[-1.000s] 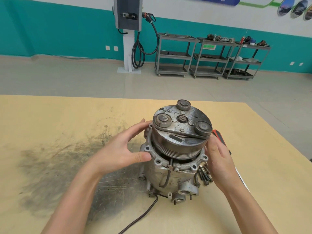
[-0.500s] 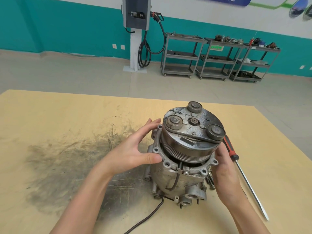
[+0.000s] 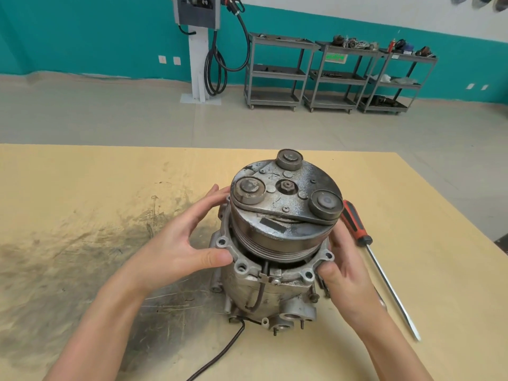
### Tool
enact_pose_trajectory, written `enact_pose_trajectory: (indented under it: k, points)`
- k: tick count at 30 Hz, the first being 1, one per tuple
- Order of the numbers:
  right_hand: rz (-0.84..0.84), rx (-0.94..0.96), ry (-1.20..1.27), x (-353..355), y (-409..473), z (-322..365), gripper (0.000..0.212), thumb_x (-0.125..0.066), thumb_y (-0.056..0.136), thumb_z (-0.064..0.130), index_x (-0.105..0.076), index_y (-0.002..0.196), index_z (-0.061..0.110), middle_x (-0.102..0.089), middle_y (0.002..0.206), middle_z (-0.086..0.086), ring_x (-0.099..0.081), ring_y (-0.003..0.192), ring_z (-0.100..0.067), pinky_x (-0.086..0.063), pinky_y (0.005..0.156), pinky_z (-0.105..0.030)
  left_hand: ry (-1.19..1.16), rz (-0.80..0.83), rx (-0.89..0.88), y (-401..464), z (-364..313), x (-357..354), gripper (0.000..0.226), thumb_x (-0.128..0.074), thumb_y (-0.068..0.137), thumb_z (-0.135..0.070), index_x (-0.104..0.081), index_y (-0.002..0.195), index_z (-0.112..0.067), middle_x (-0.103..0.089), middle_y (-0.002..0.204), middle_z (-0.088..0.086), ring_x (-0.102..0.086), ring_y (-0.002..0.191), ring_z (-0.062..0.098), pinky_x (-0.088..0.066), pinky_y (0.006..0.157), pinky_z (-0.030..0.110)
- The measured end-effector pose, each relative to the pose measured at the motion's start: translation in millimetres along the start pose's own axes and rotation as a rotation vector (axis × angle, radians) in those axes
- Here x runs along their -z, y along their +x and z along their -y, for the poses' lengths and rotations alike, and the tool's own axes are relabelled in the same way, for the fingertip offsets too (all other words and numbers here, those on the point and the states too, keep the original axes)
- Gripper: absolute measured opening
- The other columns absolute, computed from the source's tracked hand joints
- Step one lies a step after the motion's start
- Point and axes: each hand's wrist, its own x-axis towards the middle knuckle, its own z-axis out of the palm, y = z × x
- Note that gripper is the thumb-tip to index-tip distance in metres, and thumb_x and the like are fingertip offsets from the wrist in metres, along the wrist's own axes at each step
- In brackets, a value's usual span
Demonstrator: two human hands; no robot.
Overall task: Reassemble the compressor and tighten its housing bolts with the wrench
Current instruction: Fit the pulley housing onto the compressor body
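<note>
Bracing the compressor [image 3: 275, 243] from both sides: left hand [image 3: 181, 248], thumb and curled fingers clamped on the flange rim. The compressor stands upright mid-table [image 3: 82, 188], pulley end up. Right hand [image 3: 346, 270] grips the opposite flange edge. Further right, a red-handled screwdriver [image 3: 379, 268] lies flat on the table.

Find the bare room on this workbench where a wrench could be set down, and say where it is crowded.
Free: the far strip of the workbench beyond the compressor, and the right edge past the screwdriver. The left is bare but grease-smeared. Crowded: around the compressor, with both hands on its flange, left and right, and a black cable in front.
</note>
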Motion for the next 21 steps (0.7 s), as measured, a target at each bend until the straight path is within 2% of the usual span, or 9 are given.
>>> enact_pose_trajectory:
  k: [2,5,8,10,12,14,18,21]
  points:
    - [-0.016,-0.017,0.004,-0.7,-0.7,0.3,0.104,-0.058,0.076,0.075,-0.027,0.152,0.012,-0.036,0.156,-0.003,-0.033,0.145,-0.023,-0.029,0.114,-0.057,-0.003,0.011,-0.009,0.1,2.8,-0.1,0.101,-0.078,0.058,-0.076,-0.044,0.145,-0.037,-0.036,0.158,-0.012,-0.023,0.151,0.011,-0.016,0.122,0.053]
    - [-0.048,-0.037,0.009,-2.0,-1.6,0.1,0.105,-0.058,0.075,0.077,-0.027,0.151,0.011,-0.035,0.157,-0.003,-0.032,0.145,-0.022,-0.028,0.115,-0.055,-0.004,0.014,-0.008,-0.2,5.5,0.6,0.108,-0.08,0.057,-0.074,-0.043,0.147,-0.028,-0.033,0.161,-0.003,-0.024,0.151,0.015,-0.018,0.122,0.055]
    - [-0.049,-0.065,0.044,-1.9,-1.8,0.2,0.111,-0.062,0.073,0.076,-0.026,0.152,0.007,-0.032,0.158,-0.012,-0.03,0.146,-0.029,-0.026,0.114,-0.062,-0.033,-0.025,-0.023,-1.2,5.1,-0.3,0.097,-0.08,0.057,-0.074,-0.051,0.142,-0.036,-0.038,0.158,-0.002,-0.028,0.149,0.017,-0.022,0.121,0.054]
    - [-0.042,-0.06,0.057,-1.1,-2.1,-1.5,0.106,-0.065,0.071,0.076,-0.03,0.152,0.016,-0.03,0.158,-0.013,-0.028,0.146,-0.03,-0.025,0.114,-0.063,-0.035,-0.049,-0.046,-1.8,5.7,-0.8,0.089,-0.079,0.059,-0.073,-0.052,0.138,-0.042,-0.041,0.156,0.001,-0.031,0.148,0.021,-0.026,0.12,0.055]
    - [-0.037,-0.061,0.07,0.6,-2.8,-4.3,0.1,-0.069,0.067,0.076,-0.035,0.148,0.028,-0.03,0.158,-0.013,-0.03,0.145,-0.031,-0.026,0.113,-0.063,-0.049,-0.055,-0.049,-2.5,7.7,0.1,0.088,-0.08,0.061,-0.071,-0.053,0.138,-0.039,-0.041,0.156,0.009,-0.032,0.148,0.028,-0.025,0.117,0.062]
    - [-0.035,-0.065,0.069,3.4,-4.0,-8.0,0.1,-0.074,0.062,0.075,-0.037,0.146,0.033,-0.032,0.157,-0.013,-0.034,0.143,-0.029,-0.027,0.113,-0.063,-0.035,-0.058,-0.051,-3.1,11.1,2.3,0.086,-0.079,0.063,-0.071,-0.054,0.138,-0.037,-0.042,0.154,0.014,-0.034,0.146,0.034,-0.025,0.114,0.068]
    - [-0.042,-0.068,0.066,6.1,-4.8,-12.2,0.089,-0.079,0.063,0.067,-0.042,0.142,0.044,-0.038,0.154,-0.006,-0.032,0.144,-0.03,-0.031,0.111,-0.058,0.044,-0.071,-0.048,-5.3,19.6,8.4,0.084,-0.074,0.066,-0.074,-0.053,0.14,-0.04,-0.045,0.153,0.009,-0.038,0.144,0.035,-0.028,0.109,0.071]
    - [-0.041,-0.057,0.06,5.0,-5.5,-11.9,0.09,-0.074,0.066,0.072,-0.04,0.144,0.042,-0.038,0.155,-0.006,-0.03,0.145,-0.031,-0.032,0.109,-0.056,0.101,-0.072,-0.048,-5.5,22.3,9.9,0.086,-0.07,0.068,-0.077,-0.049,0.143,-0.041,-0.046,0.153,0.002,-0.04,0.143,0.033,-0.028,0.106,0.074]
